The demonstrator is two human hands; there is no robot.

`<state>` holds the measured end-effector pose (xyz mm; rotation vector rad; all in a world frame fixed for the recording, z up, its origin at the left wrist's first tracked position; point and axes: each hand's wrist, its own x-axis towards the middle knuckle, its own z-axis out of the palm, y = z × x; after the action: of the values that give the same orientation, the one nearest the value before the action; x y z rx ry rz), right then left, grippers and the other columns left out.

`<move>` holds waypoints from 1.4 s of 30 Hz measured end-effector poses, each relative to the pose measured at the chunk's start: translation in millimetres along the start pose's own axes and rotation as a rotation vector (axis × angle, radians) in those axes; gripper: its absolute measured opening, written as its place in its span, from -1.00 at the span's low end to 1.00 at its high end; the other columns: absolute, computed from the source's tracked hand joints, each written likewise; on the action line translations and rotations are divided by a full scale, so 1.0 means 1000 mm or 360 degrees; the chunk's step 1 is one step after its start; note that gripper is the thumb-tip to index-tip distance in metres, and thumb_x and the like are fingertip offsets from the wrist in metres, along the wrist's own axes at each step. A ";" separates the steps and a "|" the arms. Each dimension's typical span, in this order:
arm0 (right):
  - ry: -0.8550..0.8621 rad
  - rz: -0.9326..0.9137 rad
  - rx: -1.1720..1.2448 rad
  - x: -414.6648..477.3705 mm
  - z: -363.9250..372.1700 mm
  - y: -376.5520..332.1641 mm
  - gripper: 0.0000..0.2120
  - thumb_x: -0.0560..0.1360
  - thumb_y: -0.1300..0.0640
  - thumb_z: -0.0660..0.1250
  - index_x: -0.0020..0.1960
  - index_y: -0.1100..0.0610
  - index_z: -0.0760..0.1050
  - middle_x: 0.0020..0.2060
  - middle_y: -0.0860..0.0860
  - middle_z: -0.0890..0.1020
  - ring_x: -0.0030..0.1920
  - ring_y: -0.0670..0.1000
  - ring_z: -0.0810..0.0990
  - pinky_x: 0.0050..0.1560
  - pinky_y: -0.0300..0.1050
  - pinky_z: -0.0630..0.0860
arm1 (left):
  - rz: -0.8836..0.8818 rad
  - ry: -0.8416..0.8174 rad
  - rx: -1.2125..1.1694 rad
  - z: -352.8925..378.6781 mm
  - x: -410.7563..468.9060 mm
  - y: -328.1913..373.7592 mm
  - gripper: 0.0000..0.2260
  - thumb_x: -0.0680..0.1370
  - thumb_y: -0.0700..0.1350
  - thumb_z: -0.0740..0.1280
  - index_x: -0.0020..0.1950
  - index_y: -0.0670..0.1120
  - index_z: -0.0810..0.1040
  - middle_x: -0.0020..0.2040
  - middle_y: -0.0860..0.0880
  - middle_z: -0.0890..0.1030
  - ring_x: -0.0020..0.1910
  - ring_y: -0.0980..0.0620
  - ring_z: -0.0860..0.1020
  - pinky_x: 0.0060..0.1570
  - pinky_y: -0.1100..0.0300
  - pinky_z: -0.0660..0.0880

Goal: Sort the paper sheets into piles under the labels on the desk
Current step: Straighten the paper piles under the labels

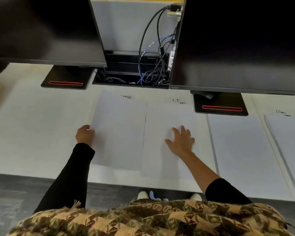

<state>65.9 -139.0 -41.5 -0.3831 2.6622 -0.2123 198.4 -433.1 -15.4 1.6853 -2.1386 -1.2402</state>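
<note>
A white paper sheet lies on the desk under a handwritten label. My left hand grips this sheet's left edge, fingers curled over it. Beside it to the right lies a second white sheet under the label reading "I.T". My right hand rests flat on that sheet with its fingers spread. Further right a third pile lies on the desk. A fourth pile sits under another handwritten label at the far right.
Two dark monitors overhang the back of the white desk, their black stand bases resting on it. A cable tray full of wires sits between them. The desk's front edge runs just before my body.
</note>
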 end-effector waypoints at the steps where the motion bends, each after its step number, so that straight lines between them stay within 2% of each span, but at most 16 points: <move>1: 0.0013 0.0011 0.0008 0.000 0.000 0.000 -0.41 0.53 -0.16 0.17 0.48 -0.03 0.09 0.52 0.07 -0.03 0.51 0.19 -0.03 0.42 0.22 0.12 | -0.0001 0.0006 0.0075 -0.001 0.003 -0.004 -0.72 0.50 -0.32 0.19 0.16 -0.27 0.56 0.15 -0.31 0.58 0.14 -0.30 0.52 0.14 0.03 0.44; 4: 0.0004 0.0057 0.0039 0.000 -0.002 -0.001 -0.41 0.52 -0.16 0.20 0.47 -0.04 0.12 0.52 0.05 0.00 0.51 0.17 -0.02 0.42 0.22 0.11 | -0.0049 0.0014 0.0229 -0.001 0.010 -0.013 -0.70 0.52 -0.34 0.13 0.20 -0.28 0.52 0.18 -0.31 0.55 0.17 -0.30 0.50 0.07 0.06 0.42; 10: 0.0091 0.0101 0.0134 0.001 -0.003 0.000 -0.48 0.51 -0.15 0.21 0.41 -0.04 0.25 0.50 0.02 0.12 0.48 0.12 0.09 0.39 0.17 0.14 | -0.0190 0.0048 0.0373 0.003 0.011 -0.023 -0.69 0.55 -0.30 0.11 0.29 -0.27 0.39 0.24 -0.31 0.49 0.24 -0.31 0.43 0.18 -0.08 0.41; 15: 0.0456 0.0186 0.0515 0.001 -0.009 0.006 -0.63 0.50 -0.07 0.27 0.26 0.04 0.46 0.29 0.03 0.47 0.30 0.10 0.39 0.30 0.08 0.28 | -0.0207 0.0060 0.0432 0.010 0.016 -0.019 -0.69 0.57 -0.29 0.11 0.31 -0.29 0.32 0.30 -0.34 0.41 0.31 -0.30 0.35 0.25 -0.08 0.33; 18: 0.0689 0.0252 0.0620 -0.001 -0.017 0.016 -0.71 0.50 0.00 0.29 0.16 0.08 0.52 0.15 0.07 0.58 0.16 0.12 0.49 0.19 0.04 0.37 | -0.0227 0.0078 0.0466 0.014 0.015 -0.017 -0.68 0.57 -0.29 0.10 0.33 -0.27 0.29 0.33 -0.33 0.35 0.33 -0.28 0.31 0.26 -0.11 0.31; 24: 0.0903 0.0485 0.0874 0.007 -0.039 0.054 -0.77 0.53 0.13 0.25 0.16 0.13 0.54 0.13 0.12 0.61 0.14 0.15 0.53 0.20 0.05 0.41 | -0.0242 0.0327 0.0525 0.023 0.003 -0.011 -0.56 0.50 -0.27 0.20 0.38 -0.14 0.28 0.40 -0.20 0.22 0.34 -0.23 0.24 0.33 -0.14 0.16; 27: 0.0960 0.0619 0.0981 0.015 -0.052 0.078 -0.75 0.53 0.20 0.26 0.20 0.14 0.51 0.17 0.12 0.58 0.20 0.14 0.49 0.24 0.04 0.37 | -0.0072 0.0503 0.0459 0.036 -0.011 0.002 -0.52 0.45 -0.32 0.23 0.36 -0.13 0.30 0.45 -0.19 0.17 0.36 -0.25 0.23 0.38 -0.18 0.08; 30: 0.0842 0.0719 0.0876 0.024 -0.064 0.103 -0.67 0.51 0.21 0.29 0.27 0.12 0.43 0.25 0.14 0.50 0.25 0.16 0.42 0.27 0.07 0.34 | 0.0108 0.0563 0.0423 0.059 -0.029 0.025 -0.55 0.44 -0.34 0.23 0.32 -0.13 0.34 0.44 -0.18 0.21 0.34 -0.24 0.26 0.37 -0.15 0.11; 32: 0.0696 0.0740 0.0721 0.026 -0.067 0.122 -0.58 0.49 0.19 0.33 0.32 0.09 0.35 0.30 0.16 0.43 0.28 0.19 0.37 0.28 0.12 0.35 | 0.0215 0.0459 0.0405 0.080 -0.047 0.045 -0.56 0.43 -0.35 0.22 0.30 -0.11 0.37 0.42 -0.16 0.23 0.34 -0.22 0.26 0.35 -0.13 0.14; 36: 0.0502 0.0728 0.0519 0.021 -0.067 0.169 -0.41 0.45 0.08 0.38 0.41 0.08 0.22 0.39 0.17 0.29 0.37 0.21 0.27 0.32 0.17 0.32 | 0.0467 0.0076 0.0447 0.135 -0.102 0.085 -0.61 0.48 -0.34 0.19 0.27 -0.09 0.44 0.36 -0.15 0.32 0.31 -0.19 0.29 0.25 -0.04 0.27; 39: 0.0388 0.0780 0.0500 0.018 -0.074 0.207 -0.23 0.38 -0.07 0.44 0.45 0.08 0.13 0.43 0.18 0.22 0.42 0.23 0.20 0.36 0.20 0.27 | 0.0622 -0.0199 0.0439 0.179 -0.150 0.108 -0.65 0.51 -0.31 0.16 0.27 -0.11 0.46 0.32 -0.16 0.38 0.28 -0.17 0.33 0.21 -0.01 0.32; 42: 0.0350 0.0791 0.0515 0.020 -0.082 0.235 -0.10 0.31 -0.11 0.49 0.46 0.09 0.08 0.42 0.20 0.23 0.43 0.25 0.19 0.38 0.22 0.27 | 0.0701 -0.0513 0.0379 0.218 -0.191 0.117 -0.64 0.54 -0.30 0.14 0.33 -0.16 0.42 0.30 -0.19 0.42 0.28 -0.15 0.37 0.24 0.03 0.35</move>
<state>-42.6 85.7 -25.5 0.4233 2.7654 -0.5394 55.9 -154.5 -9.7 1.0348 -2.7445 -1.2218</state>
